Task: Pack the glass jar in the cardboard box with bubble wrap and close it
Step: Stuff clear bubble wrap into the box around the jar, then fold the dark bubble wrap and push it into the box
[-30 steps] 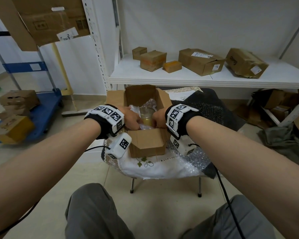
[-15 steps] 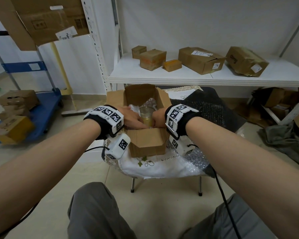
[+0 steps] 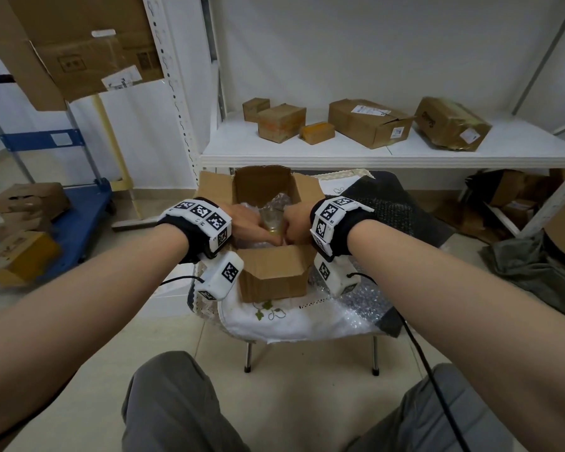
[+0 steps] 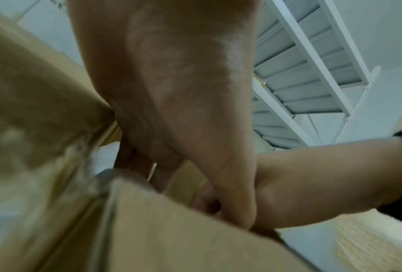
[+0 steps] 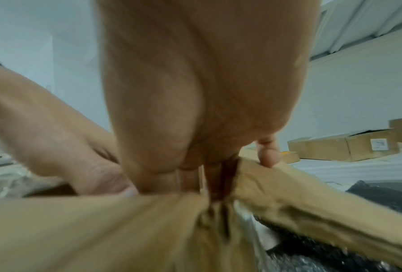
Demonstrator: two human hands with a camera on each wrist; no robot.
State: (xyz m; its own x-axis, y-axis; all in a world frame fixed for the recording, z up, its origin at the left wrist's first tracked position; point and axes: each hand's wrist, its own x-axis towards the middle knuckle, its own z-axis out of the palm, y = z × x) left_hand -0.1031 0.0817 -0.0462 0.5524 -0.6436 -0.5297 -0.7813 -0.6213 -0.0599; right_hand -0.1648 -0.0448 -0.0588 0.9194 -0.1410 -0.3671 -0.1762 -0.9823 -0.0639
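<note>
An open cardboard box (image 3: 274, 275) stands on a small stool, all flaps up. The glass jar (image 3: 272, 220) with a yellowish fill stands upright inside it, and crumpled bubble wrap (image 3: 276, 202) shows behind it. My left hand (image 3: 245, 220) clasps the jar from the left and my right hand (image 3: 294, 223) from the right, thumbs nearly touching. The left wrist view shows my left hand (image 4: 172, 119) reaching down behind the box wall (image 4: 172, 230). Seen from the right wrist, my right hand (image 5: 195, 110) dips into the box (image 5: 90, 230), little finger on a flap edge. All fingertips are hidden.
The stool carries a white cloth (image 3: 291, 324), a loose bubble wrap sheet (image 3: 362, 298) and a black sheet (image 3: 388, 210). Behind it a white shelf (image 3: 372, 154) holds several cardboard boxes. A blue cart (image 3: 79, 207) with boxes stands at the left. My knees are below.
Both hands have drawn slightly closer together around the jar inside the box. The box and stool have not moved.
</note>
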